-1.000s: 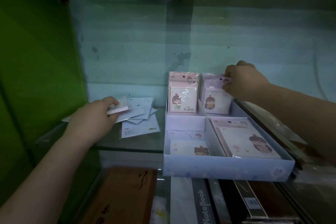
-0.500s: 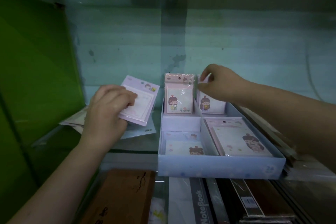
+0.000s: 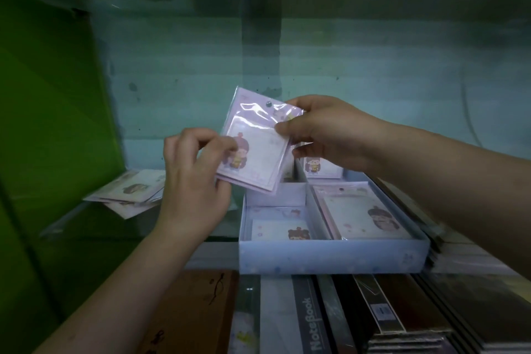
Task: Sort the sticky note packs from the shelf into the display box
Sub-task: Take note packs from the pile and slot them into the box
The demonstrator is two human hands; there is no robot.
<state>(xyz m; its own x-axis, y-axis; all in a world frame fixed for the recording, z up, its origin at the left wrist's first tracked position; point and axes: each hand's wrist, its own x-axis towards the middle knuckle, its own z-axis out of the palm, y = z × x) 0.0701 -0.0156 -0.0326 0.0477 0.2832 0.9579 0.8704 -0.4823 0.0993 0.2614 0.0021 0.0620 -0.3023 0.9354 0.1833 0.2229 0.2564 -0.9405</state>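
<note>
Here, both hands on one pack (image 3: 253, 149), held up in the air above the back left of the box (image 3: 330, 263), tilted with its top leaning left. Left hand (image 3: 192, 181) pinching the lower left corner: thumb over the printed face, fingers curled behind, grip narrow and closed on the pack. Right hand (image 3: 321, 129) clamped on the upper right edge, thumb on the front of the shiny wrapper, fingers behind, grip likewise closed on it. Possibly a second pack behind the first, going by the doubled lower edge; hard to tell.

Below, on the glass shelf (image 3: 86, 215), the box with three filled sections in view: a flat pack (image 3: 280, 231) front left, a larger one (image 3: 365, 217) front right, an upright one (image 3: 321, 168) at the back, partly hidden by the right hand. To the left on the shelf, well apart from the box, a loose pile (image 3: 129, 191) of more packs, lying flat and overlapping. Under the shelf, notebooks (image 3: 313, 325) in a row.
</note>
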